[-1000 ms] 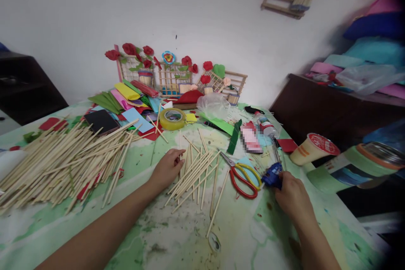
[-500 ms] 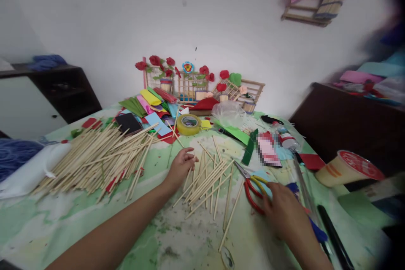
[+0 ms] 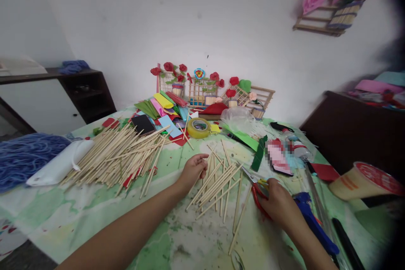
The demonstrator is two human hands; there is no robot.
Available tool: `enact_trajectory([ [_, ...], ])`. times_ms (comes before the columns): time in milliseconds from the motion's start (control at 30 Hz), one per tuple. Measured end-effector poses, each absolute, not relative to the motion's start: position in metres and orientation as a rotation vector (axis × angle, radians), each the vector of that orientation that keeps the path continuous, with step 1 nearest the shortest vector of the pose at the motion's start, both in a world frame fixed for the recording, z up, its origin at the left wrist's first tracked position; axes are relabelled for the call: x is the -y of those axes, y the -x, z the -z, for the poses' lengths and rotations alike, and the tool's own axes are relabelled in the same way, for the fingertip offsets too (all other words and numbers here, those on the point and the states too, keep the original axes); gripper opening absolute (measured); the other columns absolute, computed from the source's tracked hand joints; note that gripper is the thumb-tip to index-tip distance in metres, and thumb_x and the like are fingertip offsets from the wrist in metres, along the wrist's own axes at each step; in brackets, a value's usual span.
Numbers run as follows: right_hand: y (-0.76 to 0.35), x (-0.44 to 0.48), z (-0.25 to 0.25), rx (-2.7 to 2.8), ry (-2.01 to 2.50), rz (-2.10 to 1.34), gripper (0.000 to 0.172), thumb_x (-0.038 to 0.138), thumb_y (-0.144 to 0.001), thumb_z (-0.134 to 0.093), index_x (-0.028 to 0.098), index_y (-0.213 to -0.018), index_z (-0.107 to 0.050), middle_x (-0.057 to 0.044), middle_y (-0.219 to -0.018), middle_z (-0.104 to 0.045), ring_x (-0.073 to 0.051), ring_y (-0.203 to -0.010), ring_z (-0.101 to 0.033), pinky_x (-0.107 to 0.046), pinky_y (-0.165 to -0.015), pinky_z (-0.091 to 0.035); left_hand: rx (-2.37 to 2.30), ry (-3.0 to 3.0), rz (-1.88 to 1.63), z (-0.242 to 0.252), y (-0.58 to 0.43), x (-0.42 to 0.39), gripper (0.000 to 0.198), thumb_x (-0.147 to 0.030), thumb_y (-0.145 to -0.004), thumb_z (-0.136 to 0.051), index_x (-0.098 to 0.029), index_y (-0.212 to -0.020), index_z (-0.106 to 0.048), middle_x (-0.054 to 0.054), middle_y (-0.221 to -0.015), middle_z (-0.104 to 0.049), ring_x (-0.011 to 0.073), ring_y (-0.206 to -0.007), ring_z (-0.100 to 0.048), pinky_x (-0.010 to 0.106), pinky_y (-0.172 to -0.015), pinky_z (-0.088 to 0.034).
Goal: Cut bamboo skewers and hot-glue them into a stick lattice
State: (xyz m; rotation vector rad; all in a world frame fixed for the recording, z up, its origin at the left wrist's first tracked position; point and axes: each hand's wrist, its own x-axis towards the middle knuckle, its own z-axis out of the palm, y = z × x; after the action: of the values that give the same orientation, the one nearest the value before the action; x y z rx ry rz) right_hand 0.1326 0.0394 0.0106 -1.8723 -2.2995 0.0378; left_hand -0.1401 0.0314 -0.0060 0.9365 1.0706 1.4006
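Clearly, the right hand (image 3: 278, 200) is nearer to the scissors (image 3: 254, 180), on the bench (image 3: 177, 240) with blades pointing away and leftward, to the loose sticks (image 3: 218, 185). Its fingers hide the yellow handle, so I cannot tell whether this grip is closed; the left hand's (image 3: 193, 171) is equally unclear.

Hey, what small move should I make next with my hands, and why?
I'd probably settle your right hand firmly around the scissors: its fingers are at the red and yellow handles, and the blades point toward the loose sticks beside your left hand.
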Motion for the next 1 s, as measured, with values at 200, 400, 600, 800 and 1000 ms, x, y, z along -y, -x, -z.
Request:
enact_trajectory([
  [200,-0.117,-0.043,-0.007,1.939,1.607,-0.11,0.043,0.034,-0.067,-0.053,0.013,-0.104,-0.045,-0.012,-0.093,-0.055,-0.023,-0.08,-0.057,-0.034,-0.07,-0.046,-1.012,-0.843,-1.382,0.005,0.139,-0.03,0.032,-0.026,-0.069,-0.054,-0.013,-0.098,-0.05,-0.007,-0.054,-0.05,0.0037,-0.033,-0.038,0.017,-0.033,-0.019],
  [400,-0.097,-0.029,0.001,1.743,1.496,-0.371,0.059,0.043,-0.069,-0.058,0.016,-0.119,-0.041,-0.009,-0.097,-0.056,-0.018,-0.073,-0.059,-0.029,-0.063,-0.049,-0.942,-0.812,-1.315,0.005,0.131,-0.023,0.031,-0.027,-0.069,-0.057,-0.013,-0.096,-0.052,-0.007,-0.05,-0.051,0.0042,-0.029,-0.037,0.016,-0.029,-0.018],
  [600,-0.105,-0.012,0.008,2.042,1.385,-0.261,0.049,0.039,-0.08,-0.05,0.021,-0.126,-0.042,-0.007,-0.095,-0.059,-0.018,-0.076,-0.058,-0.027,-0.063,-0.048,-1.02,-0.834,-1.189,0.0,0.118,-0.011,0.032,-0.03,-0.068,-0.06,-0.012,-0.094,-0.055,-0.007,-0.045,-0.051,0.0044,-0.026,-0.036,0.016,-0.028,-0.019],
  [800,-0.101,-0.005,-0.003,2.258,1.4,0.014,0.047,0.035,-0.079,-0.051,0.02,-0.123,-0.045,-0.012,-0.105,-0.057,-0.025,-0.092,-0.057,-0.035,-0.074,-0.047,-1.062,-0.893,-1.111,-0.001,0.108,-0.004,0.031,-0.026,-0.065,-0.059,-0.011,-0.092,-0.056,-0.007,-0.041,-0.05,0.0046,-0.025,-0.032,0.017,-0.029,-0.018],
  [1000,-0.102,-0.012,-0.009,2.17,1.705,-0.1,0.043,0.041,-0.078,-0.05,0.022,-0.117,-0.049,-0.009,-0.096,-0.059,-0.025,-0.087,-0.059,-0.036,-0.072,-0.046,-1.237,-1.235,-1.089,0.0,0.108,0.003,0.031,-0.034,-0.075,-0.052,-0.013,-0.098,-0.055,-0.008,-0.046,-0.044,0.0059,-0.033,-0.033,0.019,-0.038,-0.025],
])
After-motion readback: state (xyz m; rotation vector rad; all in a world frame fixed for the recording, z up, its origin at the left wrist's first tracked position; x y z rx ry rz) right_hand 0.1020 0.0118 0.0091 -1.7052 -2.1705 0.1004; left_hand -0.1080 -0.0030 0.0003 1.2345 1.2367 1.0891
